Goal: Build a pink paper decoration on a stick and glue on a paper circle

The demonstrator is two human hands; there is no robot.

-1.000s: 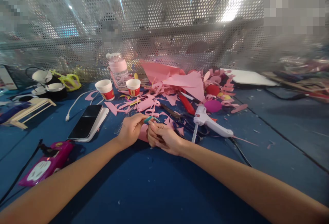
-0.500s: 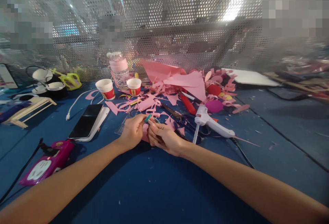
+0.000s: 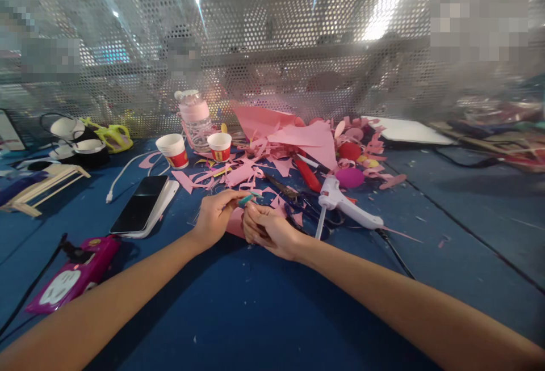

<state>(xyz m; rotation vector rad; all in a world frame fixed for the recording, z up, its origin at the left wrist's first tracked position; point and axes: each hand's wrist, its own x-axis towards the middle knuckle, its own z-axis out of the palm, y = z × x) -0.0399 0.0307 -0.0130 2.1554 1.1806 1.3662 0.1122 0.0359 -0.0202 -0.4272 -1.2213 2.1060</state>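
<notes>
My left hand [image 3: 214, 219] pinches a small teal piece [image 3: 246, 200], perhaps paper or felt, between thumb and fingertips. Close against it is my right hand [image 3: 272, 230], its fingers curled and pressed together at the teal piece's lower edge. Whatever lies inside the right fingers is hidden. A pink paper piece [image 3: 235, 223] shows between and below the hands. Dark-handled scissors [image 3: 284, 189] lie just beyond the right hand, among pink scraps. To the right rests a white hot glue gun [image 3: 353, 207] with a clear glue stick poking out.
Pink paper sheets [image 3: 313, 141] and offcuts pile up behind my hands. Two paper cups [image 3: 172, 152] and a bottle [image 3: 196, 121] stand at the back left. A phone [image 3: 140, 203], a purple power strip [image 3: 76, 274] and a small wooden frame [image 3: 49, 186] lie left. Perforated metal rises behind.
My left hand has shifted slightly left and tilted the teal piece, so more of it shows above the right fingertips. The whole view has moved a little.
</notes>
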